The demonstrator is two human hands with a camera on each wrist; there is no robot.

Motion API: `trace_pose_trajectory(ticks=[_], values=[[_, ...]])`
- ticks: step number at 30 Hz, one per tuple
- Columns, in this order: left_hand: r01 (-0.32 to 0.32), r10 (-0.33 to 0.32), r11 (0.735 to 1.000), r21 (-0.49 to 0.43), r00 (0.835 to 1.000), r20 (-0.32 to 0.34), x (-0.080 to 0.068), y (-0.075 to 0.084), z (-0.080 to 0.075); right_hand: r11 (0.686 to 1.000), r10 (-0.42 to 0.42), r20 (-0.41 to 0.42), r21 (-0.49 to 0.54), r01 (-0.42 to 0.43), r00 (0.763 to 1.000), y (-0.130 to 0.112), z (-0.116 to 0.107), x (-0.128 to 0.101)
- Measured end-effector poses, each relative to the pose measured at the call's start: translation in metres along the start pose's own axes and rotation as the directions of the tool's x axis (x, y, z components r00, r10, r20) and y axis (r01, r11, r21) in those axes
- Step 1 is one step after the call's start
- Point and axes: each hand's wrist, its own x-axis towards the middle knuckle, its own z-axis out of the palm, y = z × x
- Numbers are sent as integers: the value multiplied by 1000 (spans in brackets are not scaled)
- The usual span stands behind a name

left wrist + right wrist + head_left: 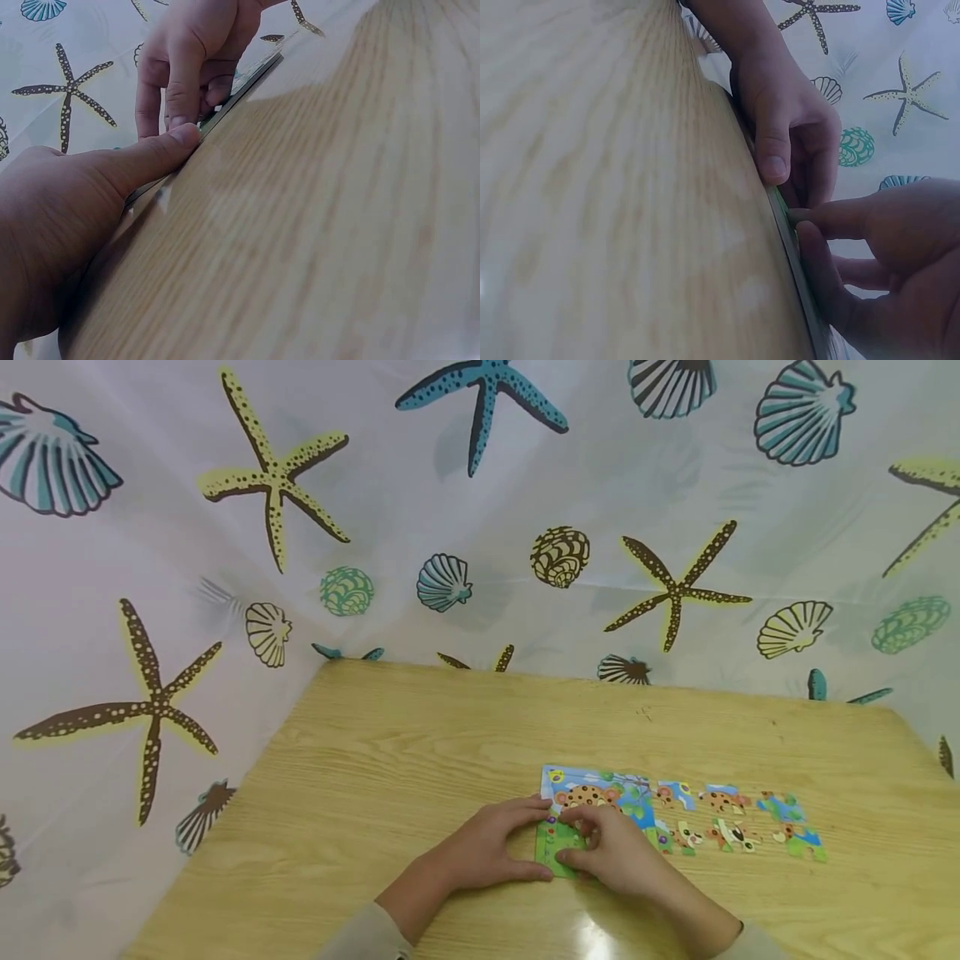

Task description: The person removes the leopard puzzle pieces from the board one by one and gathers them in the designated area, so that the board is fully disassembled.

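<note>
A flat jigsaw puzzle [600, 793] with a spotted-animal picture lies on the wooden table [420, 752], joined up at its left part. My left hand [517, 843] holds its left end, thumb against the near edge and fingers over the top. My right hand [603, 852] pinches a green piece [558, 843] at the lower left corner. In the left wrist view my left thumb [150, 161] lies along the puzzle's edge [251, 75] under my right hand [184, 82]. In the right wrist view both my left hand [787, 127] and right hand [870, 247] meet at that edge [799, 262].
Several loose puzzle pieces [738, 831] lie in two rows right of the joined part. A white curtain [450, 510] printed with starfish and shells hangs behind and to the left of the table. Bare wood [390, 735] stretches beyond and left of the puzzle.
</note>
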Motion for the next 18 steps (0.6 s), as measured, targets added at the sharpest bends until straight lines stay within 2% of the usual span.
trace_pose_trajectory(ticks=[7,13,15,18], values=[[-10,10,1000,3,1000,3,1,3,0,990,52,-22,134,-49,998,2,0,1],[-12,12,1000,3,1000,11,2,3,0,929,117,26,350,-119,993,7,-6,2],[-10,10,1000,11,1000,12,2,2,0,915,117,39,385,-123,992,7,-8,2],[-9,9,1000,11,1000,12,2,2,0,915,85,42,392,-95,995,7,-11,-2]])
